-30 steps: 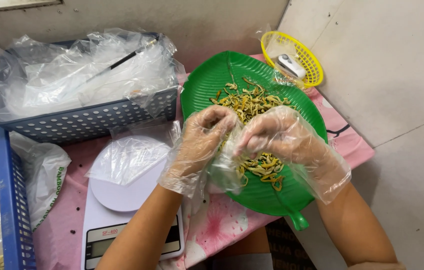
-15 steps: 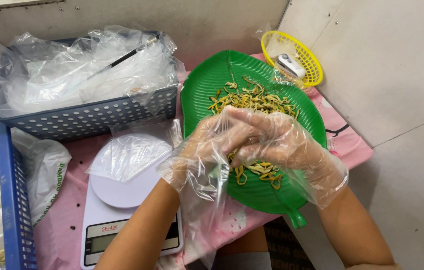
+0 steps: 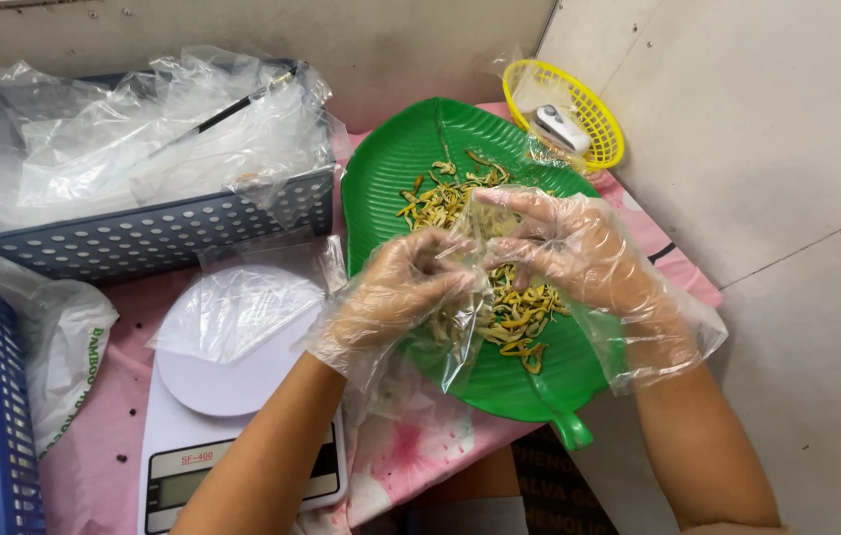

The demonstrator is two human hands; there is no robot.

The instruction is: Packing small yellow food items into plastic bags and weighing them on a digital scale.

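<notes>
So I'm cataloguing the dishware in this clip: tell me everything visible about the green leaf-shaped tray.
The green leaf-shaped tray looks like glossy moulded plastic, with raised ribs like leaf veins and a short stem handle at its near end. It lies flat on the pink cloth, its stem over the table edge. Yellow-green dried strips are heaped on it. Both gloved hands, left hand and right hand, work a clear bag above it.

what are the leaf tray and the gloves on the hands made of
Leaf tray: likely moulded plastic, glossy green with ribbed veins. Gloves on the left hand and right hand: thin clear plastic film, loose and crinkled, skin showing through.
</notes>
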